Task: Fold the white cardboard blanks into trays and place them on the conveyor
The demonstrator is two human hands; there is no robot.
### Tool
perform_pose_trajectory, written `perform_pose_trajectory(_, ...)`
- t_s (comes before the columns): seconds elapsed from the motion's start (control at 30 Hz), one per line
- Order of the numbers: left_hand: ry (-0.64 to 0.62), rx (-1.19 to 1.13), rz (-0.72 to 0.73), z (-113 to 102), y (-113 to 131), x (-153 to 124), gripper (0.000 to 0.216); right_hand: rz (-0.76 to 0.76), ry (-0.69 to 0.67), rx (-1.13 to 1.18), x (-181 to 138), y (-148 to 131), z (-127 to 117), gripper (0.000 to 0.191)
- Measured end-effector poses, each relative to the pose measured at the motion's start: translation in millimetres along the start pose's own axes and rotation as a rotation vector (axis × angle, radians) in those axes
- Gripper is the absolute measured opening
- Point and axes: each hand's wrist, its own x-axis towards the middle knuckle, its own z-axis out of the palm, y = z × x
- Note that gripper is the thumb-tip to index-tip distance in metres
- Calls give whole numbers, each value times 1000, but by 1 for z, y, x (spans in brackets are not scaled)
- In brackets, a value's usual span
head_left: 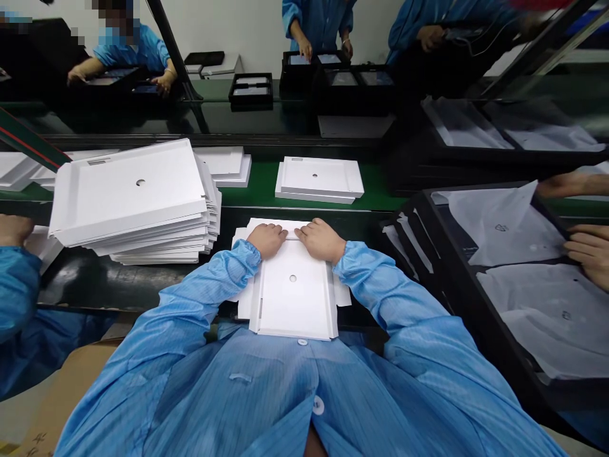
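Observation:
A partly folded white cardboard tray [295, 304] with a small round hole lies in front of me, its near end against my blue coat. My left hand [268, 240] grips the left part of its far flap, with the fingers curled. My right hand [320, 240] pinches the same flap just to the right, thumbs close together. Under the tray, flat white card sheets [341, 294] stick out on both sides. To the left of my hands stands a tall, uneven stack of white cardboard trays [137, 197]. The fingertips are partly hidden.
Beyond my hands, folded white trays [320, 176] sit on a green conveyor belt [259, 190]. At right, black bins [469, 270] hold devices in translucent bags, with a co-worker's hands [590, 247] at them. Another person's hand [15, 230] is at far left. Several people work across the line.

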Motion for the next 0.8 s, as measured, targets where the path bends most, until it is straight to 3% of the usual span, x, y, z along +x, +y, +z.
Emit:
perform_pose_trajectory(0.27, 89, 35, 15, -21, 0, -7, 34, -10, -42, -33, -8, -1, -23, 46)
perform_pose_trajectory(0.47, 51, 2, -6, -31, 0, -5, 34, 12, -89, 35, -11, 5, -32, 46)
perform_pose_trajectory(0.63, 15, -28, -25, -35, -2, -10, 31, 94, -46, 135, -21, 19, -30, 45)
perform_pose_trajectory(0.8, -17, -58, -74, -34, -5, -19, 30, 108, -76, 81, -36, 27, -26, 36)
